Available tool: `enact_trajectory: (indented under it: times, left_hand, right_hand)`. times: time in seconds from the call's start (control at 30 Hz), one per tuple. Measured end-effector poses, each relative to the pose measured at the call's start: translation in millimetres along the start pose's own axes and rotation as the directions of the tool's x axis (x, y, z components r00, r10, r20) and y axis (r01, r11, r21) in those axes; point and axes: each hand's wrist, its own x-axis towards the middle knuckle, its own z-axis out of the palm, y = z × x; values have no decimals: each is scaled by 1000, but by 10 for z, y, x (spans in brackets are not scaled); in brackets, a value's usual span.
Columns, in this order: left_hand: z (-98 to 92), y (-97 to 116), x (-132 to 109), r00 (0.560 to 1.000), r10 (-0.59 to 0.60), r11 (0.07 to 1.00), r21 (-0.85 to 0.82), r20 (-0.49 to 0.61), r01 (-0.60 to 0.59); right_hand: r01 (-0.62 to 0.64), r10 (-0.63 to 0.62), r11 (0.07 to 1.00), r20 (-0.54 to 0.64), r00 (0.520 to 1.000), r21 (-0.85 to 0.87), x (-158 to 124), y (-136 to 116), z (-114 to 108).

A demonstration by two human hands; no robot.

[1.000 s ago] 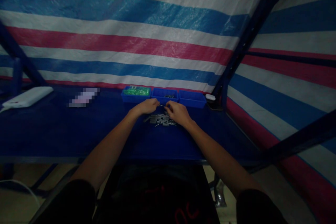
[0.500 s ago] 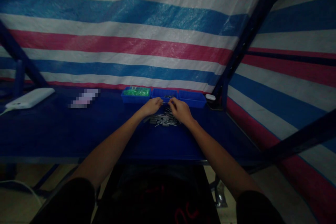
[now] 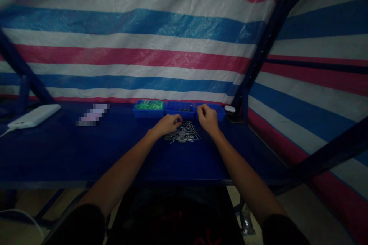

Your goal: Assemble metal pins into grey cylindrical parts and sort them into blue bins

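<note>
A pile of several small grey metal pieces with thin pins lies on the dark blue table. My left hand rests at the pile's left edge, fingers curled onto the pieces. My right hand is raised to the pile's right, near the right blue tray, with its fingers pinched on a thin pin-like piece. Three blue trays stand in a row behind the pile: the left tray holds green parts, and the middle tray holds a few dark pieces.
A white flat device with a cable lies at the table's far left. A small white object sits beside the right tray. A striped tarpaulin wall stands behind, with dark blue frame bars on both sides.
My hands were together over the pile holding one pin between them. My right hand has moved right and back toward the right tray; my left hand has dropped onto the pile.
</note>
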Motion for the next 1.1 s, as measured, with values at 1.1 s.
enact_trajectory:
  times: [1.1]
  left_hand:
    - [-55,79,13,989,-129,972,-204,-67,113]
  right_hand:
    - [237,-227,971,195,954,-25,-127,-154,156]
